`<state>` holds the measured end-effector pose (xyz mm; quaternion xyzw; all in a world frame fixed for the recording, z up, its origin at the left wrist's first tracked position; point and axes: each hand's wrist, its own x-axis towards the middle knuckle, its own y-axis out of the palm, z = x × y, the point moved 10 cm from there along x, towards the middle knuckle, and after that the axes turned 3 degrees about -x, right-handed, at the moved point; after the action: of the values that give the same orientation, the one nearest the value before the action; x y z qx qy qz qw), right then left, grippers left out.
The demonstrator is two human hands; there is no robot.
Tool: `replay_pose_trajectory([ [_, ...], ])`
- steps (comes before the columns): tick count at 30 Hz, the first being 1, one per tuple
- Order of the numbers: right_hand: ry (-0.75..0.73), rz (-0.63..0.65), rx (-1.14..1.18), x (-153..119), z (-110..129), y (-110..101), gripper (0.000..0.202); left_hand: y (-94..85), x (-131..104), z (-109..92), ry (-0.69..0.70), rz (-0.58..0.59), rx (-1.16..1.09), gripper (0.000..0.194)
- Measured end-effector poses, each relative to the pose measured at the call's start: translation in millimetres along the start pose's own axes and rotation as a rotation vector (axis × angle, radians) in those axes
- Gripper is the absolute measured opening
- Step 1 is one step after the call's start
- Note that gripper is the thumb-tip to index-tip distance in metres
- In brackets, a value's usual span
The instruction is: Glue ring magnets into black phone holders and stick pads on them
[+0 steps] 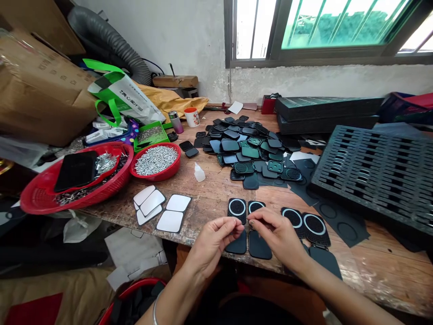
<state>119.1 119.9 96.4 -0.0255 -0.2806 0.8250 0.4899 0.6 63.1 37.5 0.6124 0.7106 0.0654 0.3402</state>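
Note:
My left hand (pixel 218 234) is closed in a pinch over the table's front edge. My right hand (pixel 279 234) is pinched too, its fingertips close to the left ones. Anything between the fingers is too small to make out. Beneath them lie two hinged black pieces, opened flat: a left one with a pale ring (pixel 237 208) on its upper half, and another with a ring (pixel 256 206) partly covered by my right hand. Their smooth lower flaps (pixel 260 246) lie nearer me. Two more ringed black pieces (pixel 315 224) lie to the right, partly behind my right hand and wrist.
White-faced black-edged sheets (pixel 174 212) lie to the left. Behind stand a small white bottle (pixel 199 173), a red basket of metal pins (pixel 156 161) and a heap of black pieces (pixel 250 144). A slotted black foam tray (pixel 372 171) occupies the right.

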Motion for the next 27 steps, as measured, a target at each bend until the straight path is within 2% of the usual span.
replay_pose_trajectory([
  [4,-0.181,-0.154,-0.043,-14,22,-9,0.017,13.0,0,12,-0.053,0.001,-0.138,0.018],
  [8,-0.316,-0.298,-0.221,-30,33,-23,0.023,21.5,-1,26,-0.12,-0.026,-0.197,0.019],
  [13,-0.304,-0.263,-0.377,-36,25,-28,0.021,39.7,-8,34,-0.207,0.039,-0.228,0.026],
  [18,-0.2,-0.296,-0.257,-39,9,-44,0.014,57.8,-12,45,-0.357,0.132,-0.33,0.029],
  [22,-0.158,-0.338,-0.196,-48,5,-55,0.011,81.1,-19,52,-0.448,0.246,-0.436,0.038],
  [25,-0.18,-0.336,-0.253,-58,5,-64,0.012,96.0,-26,49,-0.481,0.343,-0.472,0.048],
  [27,-0.143,-0.339,-0.338,-67,-5,-79,0.01,92.5,-23,39,-0.429,0.345,-0.443,0.05],
])
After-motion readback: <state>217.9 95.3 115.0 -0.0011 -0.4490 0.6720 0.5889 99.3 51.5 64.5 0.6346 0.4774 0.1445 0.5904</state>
